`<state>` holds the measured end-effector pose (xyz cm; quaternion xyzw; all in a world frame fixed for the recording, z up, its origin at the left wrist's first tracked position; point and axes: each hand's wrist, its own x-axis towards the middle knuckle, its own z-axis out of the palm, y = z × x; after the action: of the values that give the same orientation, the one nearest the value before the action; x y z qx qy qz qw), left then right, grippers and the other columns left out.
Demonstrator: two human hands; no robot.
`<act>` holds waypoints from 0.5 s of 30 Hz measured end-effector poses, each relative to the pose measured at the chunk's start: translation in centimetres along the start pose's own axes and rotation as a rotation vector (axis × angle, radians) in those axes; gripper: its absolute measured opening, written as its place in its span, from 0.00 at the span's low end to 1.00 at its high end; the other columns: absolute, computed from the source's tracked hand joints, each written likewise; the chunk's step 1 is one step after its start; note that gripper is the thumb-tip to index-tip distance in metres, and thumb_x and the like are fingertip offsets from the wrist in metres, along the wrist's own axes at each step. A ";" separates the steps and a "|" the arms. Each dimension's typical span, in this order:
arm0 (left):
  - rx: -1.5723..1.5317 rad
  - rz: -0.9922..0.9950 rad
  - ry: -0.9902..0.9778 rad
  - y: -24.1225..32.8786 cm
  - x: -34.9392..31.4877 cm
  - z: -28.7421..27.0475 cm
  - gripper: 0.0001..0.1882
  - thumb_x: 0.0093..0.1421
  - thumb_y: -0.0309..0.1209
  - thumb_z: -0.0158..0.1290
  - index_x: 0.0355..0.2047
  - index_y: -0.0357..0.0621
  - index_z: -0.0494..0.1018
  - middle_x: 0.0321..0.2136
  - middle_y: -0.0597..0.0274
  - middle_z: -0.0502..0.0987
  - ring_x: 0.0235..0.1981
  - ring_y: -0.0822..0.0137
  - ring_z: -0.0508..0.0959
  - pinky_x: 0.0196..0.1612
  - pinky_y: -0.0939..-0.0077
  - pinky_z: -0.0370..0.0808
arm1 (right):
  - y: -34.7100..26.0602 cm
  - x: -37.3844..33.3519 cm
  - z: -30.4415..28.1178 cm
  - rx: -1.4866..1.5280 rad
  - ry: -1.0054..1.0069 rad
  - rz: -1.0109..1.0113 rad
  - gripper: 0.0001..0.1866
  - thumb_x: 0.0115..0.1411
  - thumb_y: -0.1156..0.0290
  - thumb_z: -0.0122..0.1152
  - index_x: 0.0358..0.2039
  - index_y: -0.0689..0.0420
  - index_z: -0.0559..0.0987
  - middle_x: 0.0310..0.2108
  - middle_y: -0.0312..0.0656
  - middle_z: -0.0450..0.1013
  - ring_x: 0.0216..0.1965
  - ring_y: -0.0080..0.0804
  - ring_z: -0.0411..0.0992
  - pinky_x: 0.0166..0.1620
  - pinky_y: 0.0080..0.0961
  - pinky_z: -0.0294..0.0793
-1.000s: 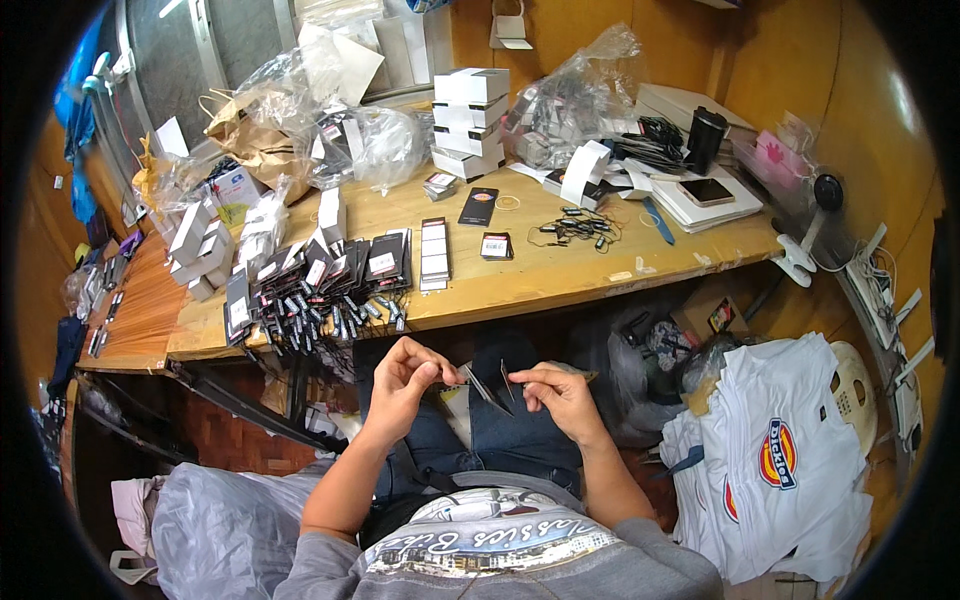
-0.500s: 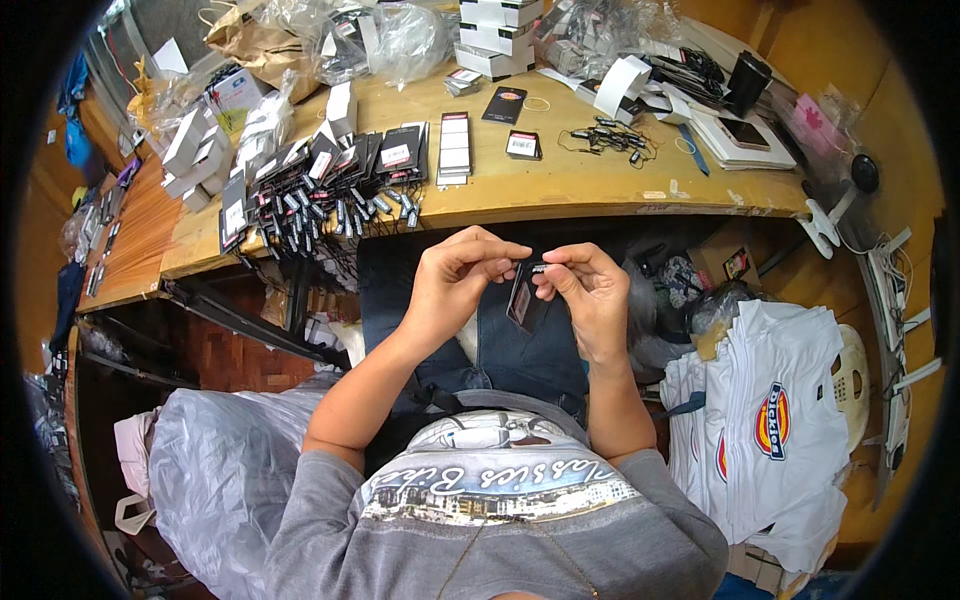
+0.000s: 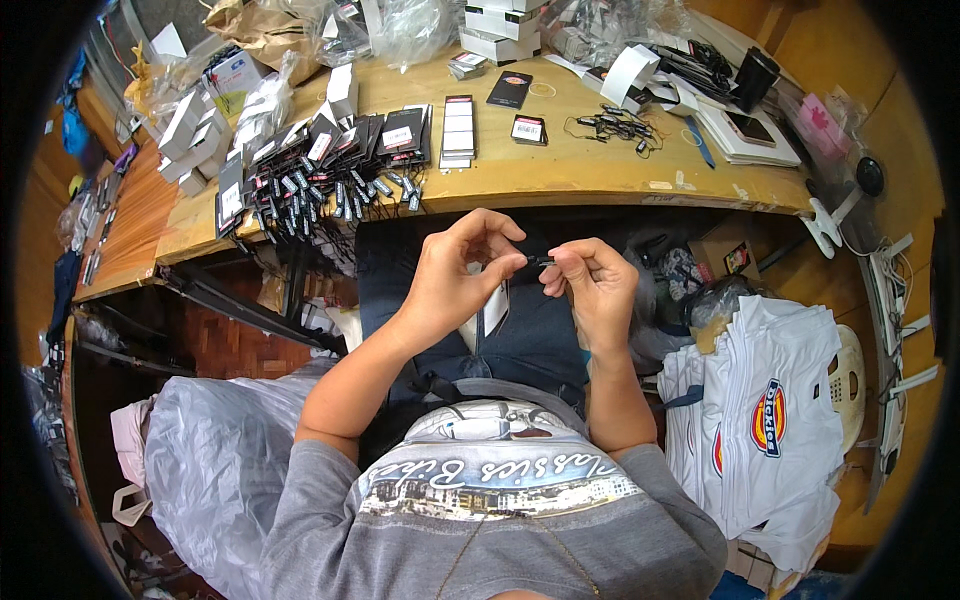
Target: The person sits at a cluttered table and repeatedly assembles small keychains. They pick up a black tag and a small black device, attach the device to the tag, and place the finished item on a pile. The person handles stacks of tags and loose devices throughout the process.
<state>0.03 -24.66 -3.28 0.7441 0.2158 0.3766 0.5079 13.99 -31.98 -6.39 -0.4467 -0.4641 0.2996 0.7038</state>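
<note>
Both my hands are raised over my lap, just in front of the table edge. My left hand [image 3: 465, 270] has thumb and fingers pinched close to a small black cord-end piece [image 3: 540, 261]. That piece is gripped on its other side by the fingertips of my right hand [image 3: 597, 285]. Below my left fingers hangs a hang tag [image 3: 496, 308], its pale side showing; its cord is too fine to follow. Ahead on the table lies a thick pile of black hang tags [image 3: 330, 170], their cords and small label ends drooping over the edge.
A row of white labels [image 3: 457, 130], a black card [image 3: 510, 90] and a tangle of black cords [image 3: 615, 128] lie on the wooden table [image 3: 560, 190]. White shirts [image 3: 755, 420] are stacked at my right. A large plastic bag [image 3: 220, 460] sits at my left.
The hang tag has swung from between my hands to below my left hand, its pale side now showing. My left fingers have shifted, and the black end piece now spans the gap.
</note>
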 end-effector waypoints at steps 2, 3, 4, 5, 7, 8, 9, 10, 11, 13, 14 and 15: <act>0.014 0.009 -0.001 -0.1 -0.1 0.1 0.10 0.46 0.20 0.52 0.30 0.34 0.65 0.20 0.66 0.69 0.24 0.79 0.70 0.29 0.86 0.68 | 0.0 -0.1 0.1 -0.004 0.018 0.007 0.07 0.51 0.71 0.53 0.23 0.63 0.72 0.15 0.38 0.69 0.16 0.17 0.65 0.21 0.10 0.64; 0.021 0.016 -0.002 -0.1 -0.1 0.1 0.10 0.46 0.20 0.52 0.30 0.34 0.65 0.20 0.66 0.69 0.24 0.79 0.70 0.29 0.86 0.68 | 0.0 -0.2 0.2 -0.009 0.027 0.012 0.07 0.51 0.71 0.54 0.23 0.63 0.72 0.15 0.37 0.69 0.16 0.17 0.65 0.20 0.10 0.64; 0.016 0.015 -0.001 -0.1 -0.2 0.1 0.10 0.46 0.20 0.52 0.30 0.34 0.65 0.20 0.66 0.69 0.23 0.79 0.70 0.29 0.87 0.68 | -0.1 -0.3 0.3 -0.014 0.037 0.017 0.07 0.51 0.71 0.54 0.23 0.63 0.72 0.15 0.37 0.69 0.15 0.17 0.65 0.20 0.10 0.64; 0.011 0.010 0.001 -0.2 -0.2 0.1 0.10 0.46 0.20 0.52 0.29 0.34 0.65 0.20 0.66 0.69 0.23 0.79 0.70 0.28 0.87 0.68 | -0.1 -0.2 0.3 -0.017 0.045 0.026 0.08 0.50 0.71 0.54 0.23 0.63 0.72 0.15 0.37 0.69 0.15 0.16 0.65 0.20 0.10 0.63; 0.004 0.003 -0.001 -0.3 -0.1 0.1 0.10 0.46 0.20 0.53 0.29 0.35 0.65 0.20 0.66 0.69 0.23 0.79 0.70 0.28 0.87 0.68 | 0.0 -0.2 0.2 -0.020 0.071 0.030 0.07 0.50 0.71 0.54 0.22 0.63 0.72 0.14 0.37 0.69 0.15 0.16 0.65 0.19 0.09 0.63; 0.002 0.000 -0.003 -0.2 -0.1 0.1 0.10 0.46 0.19 0.52 0.29 0.35 0.65 0.20 0.66 0.69 0.23 0.79 0.70 0.28 0.87 0.68 | 0.1 -0.1 0.2 -0.020 0.082 0.032 0.07 0.50 0.71 0.54 0.22 0.63 0.72 0.14 0.37 0.68 0.15 0.16 0.65 0.18 0.09 0.63; -0.001 -0.003 -0.005 -0.2 -0.1 0.1 0.10 0.46 0.19 0.52 0.29 0.35 0.65 0.20 0.66 0.69 0.23 0.79 0.70 0.28 0.87 0.68 | 0.0 -0.2 0.3 -0.023 0.074 0.041 0.07 0.50 0.72 0.54 0.22 0.63 0.73 0.14 0.37 0.68 0.15 0.16 0.65 0.18 0.09 0.63; 0.011 0.000 -0.006 -0.1 -0.1 0.1 0.09 0.46 0.19 0.52 0.29 0.35 0.65 0.19 0.66 0.69 0.23 0.79 0.70 0.28 0.87 0.68 | -0.1 -0.2 0.3 -0.027 0.066 0.049 0.07 0.50 0.72 0.54 0.22 0.63 0.73 0.14 0.36 0.68 0.15 0.15 0.65 0.18 0.09 0.63; 0.022 0.003 -0.007 0.0 -0.1 0.1 0.09 0.45 0.19 0.52 0.29 0.35 0.65 0.19 0.66 0.69 0.23 0.79 0.70 0.28 0.87 0.68 | -0.1 -0.2 0.4 -0.033 0.060 0.057 0.07 0.50 0.72 0.54 0.22 0.63 0.73 0.14 0.36 0.68 0.14 0.15 0.65 0.18 0.09 0.63; 0.049 0.007 -0.023 0.1 -0.1 0.1 0.09 0.45 0.18 0.52 0.28 0.35 0.65 0.19 0.66 0.69 0.23 0.79 0.70 0.28 0.87 0.68 | -0.1 -0.2 0.3 -0.061 0.036 0.055 0.06 0.50 0.72 0.55 0.22 0.63 0.73 0.14 0.36 0.68 0.15 0.15 0.65 0.18 0.09 0.63; 0.066 0.008 -0.035 0.1 -0.1 0.0 0.09 0.45 0.18 0.52 0.28 0.35 0.65 0.19 0.66 0.69 0.23 0.79 0.70 0.28 0.87 0.68 | -0.1 -0.2 0.3 -0.074 0.022 0.054 0.06 0.50 0.73 0.55 0.22 0.63 0.73 0.14 0.36 0.68 0.15 0.15 0.65 0.19 0.09 0.64; 0.083 0.008 -0.046 0.1 -0.1 0.0 0.09 0.45 0.18 0.52 0.27 0.35 0.65 0.19 0.66 0.69 0.23 0.79 0.70 0.28 0.87 0.68 | -0.1 -0.2 0.4 -0.089 0.003 0.058 0.06 0.50 0.73 0.55 0.22 0.63 0.73 0.14 0.36 0.68 0.15 0.15 0.65 0.19 0.09 0.64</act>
<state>-0.04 -24.70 -3.25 0.7738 0.2164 0.3522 0.4800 13.55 -32.10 -6.32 -0.4910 -0.4629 0.2983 0.6750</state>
